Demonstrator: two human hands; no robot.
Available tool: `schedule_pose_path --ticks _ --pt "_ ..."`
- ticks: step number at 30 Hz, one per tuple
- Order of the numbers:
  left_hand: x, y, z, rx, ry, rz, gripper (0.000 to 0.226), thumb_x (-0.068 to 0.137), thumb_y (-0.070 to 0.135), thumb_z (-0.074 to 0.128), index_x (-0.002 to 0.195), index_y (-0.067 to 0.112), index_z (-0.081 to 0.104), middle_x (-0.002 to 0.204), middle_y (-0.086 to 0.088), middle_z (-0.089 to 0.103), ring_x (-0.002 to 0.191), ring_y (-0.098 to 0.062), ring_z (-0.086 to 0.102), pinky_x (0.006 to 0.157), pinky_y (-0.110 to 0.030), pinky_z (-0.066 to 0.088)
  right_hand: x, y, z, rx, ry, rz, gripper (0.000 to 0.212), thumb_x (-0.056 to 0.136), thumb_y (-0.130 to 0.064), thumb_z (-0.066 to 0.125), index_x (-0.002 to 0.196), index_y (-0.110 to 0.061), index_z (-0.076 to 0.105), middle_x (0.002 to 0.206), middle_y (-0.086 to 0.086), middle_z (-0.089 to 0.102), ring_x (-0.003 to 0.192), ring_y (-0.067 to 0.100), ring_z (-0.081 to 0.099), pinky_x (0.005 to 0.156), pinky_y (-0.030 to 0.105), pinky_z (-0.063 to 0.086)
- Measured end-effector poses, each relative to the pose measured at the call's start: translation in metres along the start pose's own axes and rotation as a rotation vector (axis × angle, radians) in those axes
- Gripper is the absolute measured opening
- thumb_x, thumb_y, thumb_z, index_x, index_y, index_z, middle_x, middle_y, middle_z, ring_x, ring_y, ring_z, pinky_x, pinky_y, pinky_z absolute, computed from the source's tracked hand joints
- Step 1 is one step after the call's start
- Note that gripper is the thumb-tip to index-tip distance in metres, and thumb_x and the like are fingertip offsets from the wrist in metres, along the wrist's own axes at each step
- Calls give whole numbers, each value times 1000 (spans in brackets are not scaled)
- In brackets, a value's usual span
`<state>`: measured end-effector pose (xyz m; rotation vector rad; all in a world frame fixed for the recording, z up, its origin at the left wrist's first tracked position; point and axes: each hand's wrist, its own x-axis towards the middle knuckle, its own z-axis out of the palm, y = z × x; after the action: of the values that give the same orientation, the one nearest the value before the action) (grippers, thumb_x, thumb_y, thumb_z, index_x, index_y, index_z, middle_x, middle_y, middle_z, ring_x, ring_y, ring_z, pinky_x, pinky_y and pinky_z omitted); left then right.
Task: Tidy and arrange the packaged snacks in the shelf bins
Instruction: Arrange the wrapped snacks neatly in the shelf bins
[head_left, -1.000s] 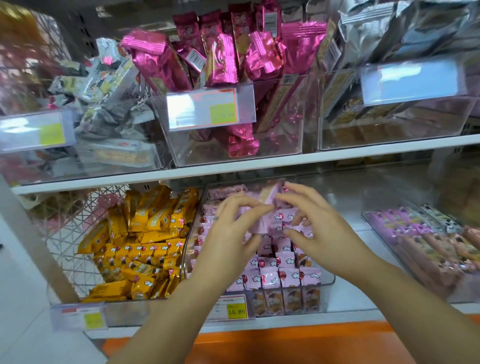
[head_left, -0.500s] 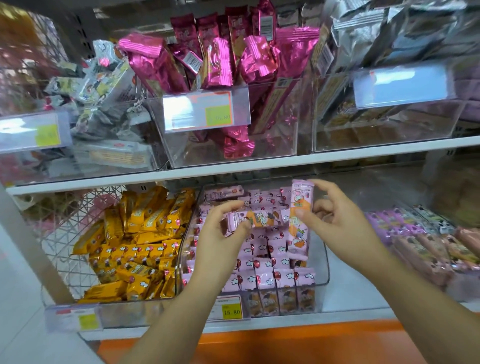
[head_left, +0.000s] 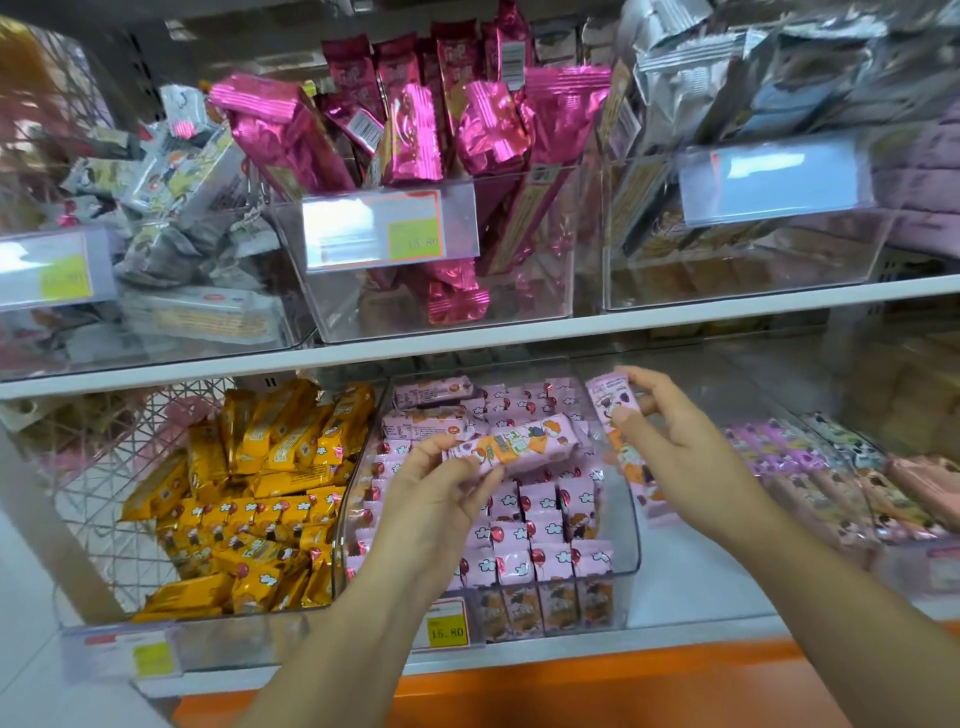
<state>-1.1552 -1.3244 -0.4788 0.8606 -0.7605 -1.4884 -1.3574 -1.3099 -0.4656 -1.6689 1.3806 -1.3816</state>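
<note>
A clear bin (head_left: 628, 525) on the lower shelf is packed with rows of small pink snack packets (head_left: 540, 525). My left hand (head_left: 436, 499) hovers over the bin and pinches one pink packet (head_left: 519, 444) by its left end, holding it level. My right hand (head_left: 675, 436) is at the bin's right side and pinches a second pink packet (head_left: 608, 405) near its top, so it hangs upright. The lower part of that packet shows through the bin wall.
A wire basket (head_left: 98, 483) of yellow packets (head_left: 260, 493) stands left of the bin. A low tray (head_left: 852, 493) of pink and purple packets lies to the right. The upper shelf (head_left: 675, 322) carries clear bins with magenta foil packs (head_left: 415, 130), silver packs and price tags.
Both hands lifted a packet each out of the pink bin and drew apart. The right hand moved rightward with its packet upright; the left one turned its packet level.
</note>
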Motion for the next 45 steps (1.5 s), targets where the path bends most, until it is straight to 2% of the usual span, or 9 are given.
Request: schedule_pose_path --ticks 4,10,17,20,23,29,35,40,45 --pt "0 -9 6 -115 5 -76 21 87 -13 53 89 8 48 89 -13 52 87 -21 60 63 -25 59 -3 1 1 -137 -79 3 42 96 -33 48 137 -35 37 96 -23 50 76 -10 56 55 5 40" --pt "-2 -17 14 -114 -25 -84 25 85 -14 54 98 8 57 110 -17 57 93 -26 65 71 -28 60 -2 -2 0 33 -61 131 22 85 -33 65 100 -23 52 98 -4 64 78 13 67 54 9 44" --pt "0 -16 10 -96 24 -60 42 85 -14 54 112 17 62 120 -19 60 92 -24 69 65 -24 58 -5 -7 -16 95 -315 196 52 76 4 68 102 -41 64 106 -5 56 75 27 67 66 44 50" --pt "2 -13 8 -56 36 -3 40 87 -13 54 109 20 61 127 -18 55 88 -20 69 67 -24 58 -5 -9 -21 100 -282 171 52 77 -2 71 110 -41 63 99 -8 63 71 12 68 61 27 50" --pt "2 -9 8 -23 6 33 39 88 -10 55 112 20 59 112 -12 60 74 -12 71 64 -22 57 -6 -13 -24 59 -285 142 52 75 -9 77 118 -33 58 95 -7 73 75 -1 68 63 13 50" --pt "-4 -8 12 72 -72 57 30 90 -7 51 110 13 61 109 -6 66 81 -15 70 65 -25 57 -3 -8 -18 159 -112 181 39 65 -9 82 94 -20 59 86 -2 68 67 5 64 58 22 50" --pt "-9 -5 20 191 -153 104 21 90 -8 49 93 10 59 81 0 71 66 -12 67 49 -22 50 -2 -4 -5 423 -79 280 29 74 -4 74 100 -11 63 92 1 70 70 10 64 61 22 48" --pt "-7 -7 26 181 -161 101 32 86 -16 43 81 11 60 82 -4 70 69 -19 65 53 -31 48 -5 -8 -4 624 -196 337 44 66 -10 70 107 -8 57 95 10 71 80 16 62 62 22 51" --pt "-8 -7 34 264 -220 68 31 89 -13 41 85 10 61 80 2 70 66 -10 63 53 -26 48 -1 -8 -8 573 -108 252 58 56 -12 72 109 -17 50 87 5 71 83 18 69 74 31 57"
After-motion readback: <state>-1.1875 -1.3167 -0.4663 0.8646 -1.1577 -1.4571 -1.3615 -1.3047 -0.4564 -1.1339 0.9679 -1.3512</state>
